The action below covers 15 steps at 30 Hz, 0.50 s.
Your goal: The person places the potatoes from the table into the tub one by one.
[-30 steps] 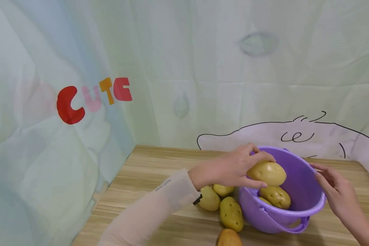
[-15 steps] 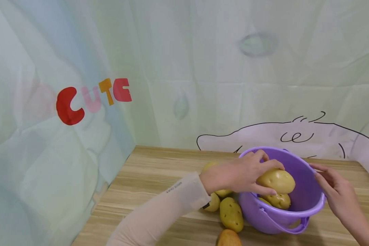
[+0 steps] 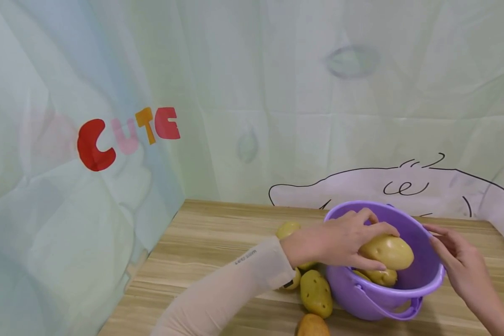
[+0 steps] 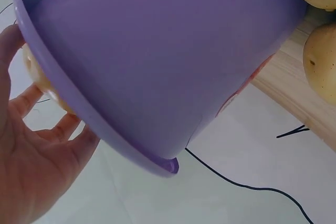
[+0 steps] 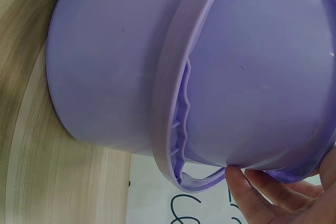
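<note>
My left hand reaches over the near-left rim of a purple bucket. Its fingers and thumb grip a pale yellow potato, held inside the bucket's mouth. Under it, another potato lies in the bucket, with part of one more beside it. In the left wrist view the bucket wall hides most of the gripped potato. At the bucket's right side my right hand holds the rim. The right wrist view has its fingertips against the outer wall; its thumb is hardly visible there.
Left of the bucket, several potatoes lie on the wooden table, among them a spotted one and a browner one at the lower edge. The bucket's handle hangs down its side. A printed cloth backs the table.
My left hand has moved right and slightly down with its potato, from the bucket's left rim to farther inside. A potato behind the left wrist has come into view. The right hand stays put.
</note>
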Tool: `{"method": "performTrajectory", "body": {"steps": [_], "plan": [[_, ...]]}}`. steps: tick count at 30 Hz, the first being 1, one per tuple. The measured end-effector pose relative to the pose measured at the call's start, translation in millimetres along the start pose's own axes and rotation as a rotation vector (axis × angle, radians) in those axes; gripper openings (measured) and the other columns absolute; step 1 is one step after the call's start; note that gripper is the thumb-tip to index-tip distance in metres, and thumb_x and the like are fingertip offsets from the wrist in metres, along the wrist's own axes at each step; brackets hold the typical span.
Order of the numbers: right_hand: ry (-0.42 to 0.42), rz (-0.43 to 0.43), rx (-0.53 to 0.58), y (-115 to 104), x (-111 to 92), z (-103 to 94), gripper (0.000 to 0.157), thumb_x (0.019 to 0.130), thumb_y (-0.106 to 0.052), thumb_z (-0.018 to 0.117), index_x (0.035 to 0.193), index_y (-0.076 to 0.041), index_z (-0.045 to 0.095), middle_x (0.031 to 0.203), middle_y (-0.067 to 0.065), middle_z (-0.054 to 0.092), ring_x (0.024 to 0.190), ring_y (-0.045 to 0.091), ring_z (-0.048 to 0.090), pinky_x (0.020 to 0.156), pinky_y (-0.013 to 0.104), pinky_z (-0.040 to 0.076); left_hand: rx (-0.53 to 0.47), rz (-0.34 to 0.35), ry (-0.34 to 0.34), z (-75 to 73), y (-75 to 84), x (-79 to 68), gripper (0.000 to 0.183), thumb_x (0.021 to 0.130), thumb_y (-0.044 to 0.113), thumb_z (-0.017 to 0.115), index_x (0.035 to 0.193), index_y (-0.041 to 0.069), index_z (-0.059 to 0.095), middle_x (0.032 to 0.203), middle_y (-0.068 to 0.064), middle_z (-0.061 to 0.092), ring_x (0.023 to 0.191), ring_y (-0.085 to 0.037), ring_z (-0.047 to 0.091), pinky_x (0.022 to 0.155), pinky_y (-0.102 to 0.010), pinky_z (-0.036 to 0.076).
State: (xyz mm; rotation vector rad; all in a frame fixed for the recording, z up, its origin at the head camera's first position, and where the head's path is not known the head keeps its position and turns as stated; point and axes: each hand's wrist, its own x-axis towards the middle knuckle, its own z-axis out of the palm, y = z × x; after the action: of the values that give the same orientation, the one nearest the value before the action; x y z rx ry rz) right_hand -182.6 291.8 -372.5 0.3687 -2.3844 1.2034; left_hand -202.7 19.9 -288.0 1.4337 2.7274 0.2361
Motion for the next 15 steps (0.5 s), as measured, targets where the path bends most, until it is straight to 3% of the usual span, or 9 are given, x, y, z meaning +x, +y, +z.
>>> {"method": "performTrajectory", "body": {"steps": [7,15], "plan": [[0.006,0.0,-0.024,0.1,0.3,-0.3,0.03,0.101,-0.007,0.055,0.126,0.008,0.058,0.099,-0.035,0.057,0.084,-0.015,0.056,0.067,0.007,0.044,0.013,0.049,0.002,1.0,-0.5,0.6,0.049,0.101,0.046,0.052,0.148,0.032,0.041,0.136,0.002,0.04,0.113,-0.007,0.043,0.096,-0.017,0.034],[-0.003,0.013,-0.038,0.8,0.0,-0.7,0.031,0.102,-0.009,0.055,0.127,0.008,0.058,0.099,-0.035,0.056,0.085,-0.015,0.055,0.066,0.007,0.044,0.027,0.041,0.016,1.2,-3.3,-2.4,0.047,0.101,0.045,0.053,0.146,0.032,0.044,0.137,0.002,0.041,0.115,-0.008,0.044,0.096,-0.018,0.036]]}}
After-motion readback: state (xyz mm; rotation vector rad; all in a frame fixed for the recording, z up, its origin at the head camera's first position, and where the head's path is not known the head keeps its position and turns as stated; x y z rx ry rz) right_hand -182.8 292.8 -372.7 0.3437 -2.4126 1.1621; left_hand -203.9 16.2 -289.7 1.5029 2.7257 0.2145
